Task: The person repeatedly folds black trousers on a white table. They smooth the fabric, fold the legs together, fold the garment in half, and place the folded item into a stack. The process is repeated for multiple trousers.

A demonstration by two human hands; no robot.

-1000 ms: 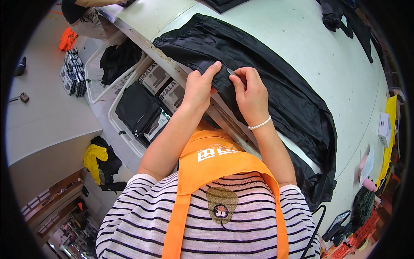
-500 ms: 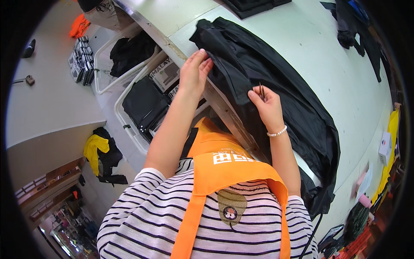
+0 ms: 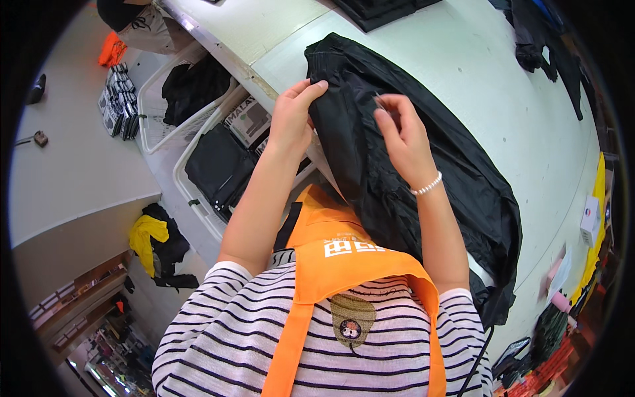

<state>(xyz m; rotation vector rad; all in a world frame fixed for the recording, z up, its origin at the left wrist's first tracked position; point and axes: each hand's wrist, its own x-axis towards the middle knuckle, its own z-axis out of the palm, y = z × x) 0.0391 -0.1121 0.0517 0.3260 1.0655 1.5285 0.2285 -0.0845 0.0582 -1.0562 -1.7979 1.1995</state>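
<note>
A long black garment [image 3: 440, 155] of thin, shiny cloth lies creased along the table, its near side hanging over the edge. My left hand [image 3: 293, 118] is closed on its gathered far edge, thumb on top and the other fingers partly hidden. Over the middle of the cloth is my right hand [image 3: 408, 142], fingers curled round small metal thread snips [image 3: 379, 102]. Their thin points show past the fingertips; the rest is inside the hand. Whether the right fingers touch the cloth, I cannot tell.
The pale table [image 3: 291, 56] carries a folded black stack [image 3: 377, 10] at the back and dark clothing [image 3: 529, 49] far right. Left, below the edge, white baskets [image 3: 188, 173] hold black garments and printed packs. Packed items [image 3: 119, 102] and a yellow-and-black heap [image 3: 159, 241] lie farther left.
My right hand has moved up and away along the garment, turning inward with the snips. The left hand now has its thumb over the cloth's edge, and the cloth between the hands has been folded over.
</note>
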